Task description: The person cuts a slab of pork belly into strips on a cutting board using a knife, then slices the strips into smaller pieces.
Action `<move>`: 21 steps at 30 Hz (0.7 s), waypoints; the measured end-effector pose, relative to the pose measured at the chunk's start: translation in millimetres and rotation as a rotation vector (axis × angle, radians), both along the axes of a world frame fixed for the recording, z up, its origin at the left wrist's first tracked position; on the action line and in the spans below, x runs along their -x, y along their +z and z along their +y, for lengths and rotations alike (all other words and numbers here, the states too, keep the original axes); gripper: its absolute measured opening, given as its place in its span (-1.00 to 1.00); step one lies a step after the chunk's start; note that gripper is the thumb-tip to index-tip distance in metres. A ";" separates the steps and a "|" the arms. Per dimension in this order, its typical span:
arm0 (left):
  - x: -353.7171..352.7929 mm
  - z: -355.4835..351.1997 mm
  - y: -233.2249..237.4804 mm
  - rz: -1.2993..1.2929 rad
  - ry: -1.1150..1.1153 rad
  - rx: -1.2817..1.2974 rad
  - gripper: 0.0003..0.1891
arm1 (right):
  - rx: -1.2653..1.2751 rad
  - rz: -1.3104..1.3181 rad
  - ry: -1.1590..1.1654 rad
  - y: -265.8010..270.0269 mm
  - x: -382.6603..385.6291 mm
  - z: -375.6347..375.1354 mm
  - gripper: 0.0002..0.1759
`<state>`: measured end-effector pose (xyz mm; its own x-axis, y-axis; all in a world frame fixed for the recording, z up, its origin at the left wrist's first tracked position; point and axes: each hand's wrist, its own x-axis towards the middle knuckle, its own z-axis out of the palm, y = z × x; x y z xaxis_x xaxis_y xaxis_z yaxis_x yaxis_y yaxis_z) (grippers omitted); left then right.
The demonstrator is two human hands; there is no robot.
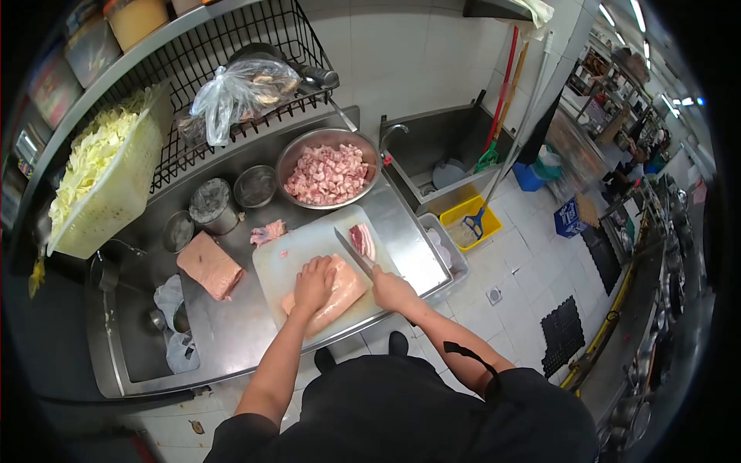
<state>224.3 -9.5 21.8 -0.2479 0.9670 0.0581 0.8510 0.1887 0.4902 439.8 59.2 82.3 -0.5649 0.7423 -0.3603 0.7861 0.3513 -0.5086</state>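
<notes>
My left hand [314, 282] lies on top of the pale pink rectangular slab of raw pork [340, 299]. The slab rests on the white plastic cutting board [270, 266] at the near edge of the steel counter [231, 332]. The fingers of this hand are close together and bent down over the meat. They press on it from above and do not close around it.

My right hand [391, 291] is just to the right of the slab, and its fingers are clamped around the handle of the long steel knife [353, 251].

The slab has its long axis running from near left to far right on the board. The knife blade goes from my right hand away to the far left, so it crosses this axis at the right end of the meat. My left fingertips are on the left side of the blade, near it but not touching it as far as I can see. On the other side of the blade, to the far right, one thin red and white slice of pork [362, 241] lies on the board, apart from the slab.

Farther away on the counter stands a round steel bowl [280, 170] full of pink diced meat. A second pink slab of pork [210, 265] lies to the left of the board, well apart from both hands.
</notes>
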 end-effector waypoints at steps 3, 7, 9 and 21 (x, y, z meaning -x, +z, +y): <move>-6.3 -0.4 3.6 0.022 -0.008 -0.004 -0.61 | -0.029 0.027 0.064 17.9 6.3 -4.1 -0.65; -2.4 -1.1 -7.9 0.053 -0.016 -0.042 -0.63 | -0.059 0.014 0.177 4.6 19.3 -12.7 -0.65; -4.6 3.5 -6.9 0.042 -0.016 -0.014 -0.62 | -0.086 0.057 0.187 -8.0 16.5 -21.4 -0.59; -14.6 3.1 -7.5 0.090 -0.006 -0.026 -0.65 | 0.043 -0.057 0.132 46.2 15.6 -24.7 -0.58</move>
